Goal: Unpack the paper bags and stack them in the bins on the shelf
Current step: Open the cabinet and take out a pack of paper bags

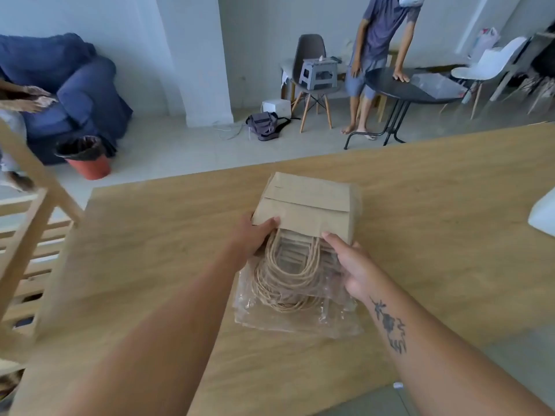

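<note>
A flat stack of folded brown paper bags [306, 205] lies on the wooden table [150, 265], their twisted paper handles [285, 280] spilling toward me. A crumpled clear plastic wrapper [300, 319] lies under the handle end. My left hand [255, 235] grips the stack's near left corner, thumb on top. My right hand [351, 262] holds the stack's near right side, fingers under its edge by the handles.
A slatted wooden shelf frame [27, 235] stands at the table's left. A white object [543, 214] sits at the right table edge. Beyond are a red bin [87, 160], a blue sofa [66, 85], chairs, a round black table [411, 85] and a standing person [381, 40].
</note>
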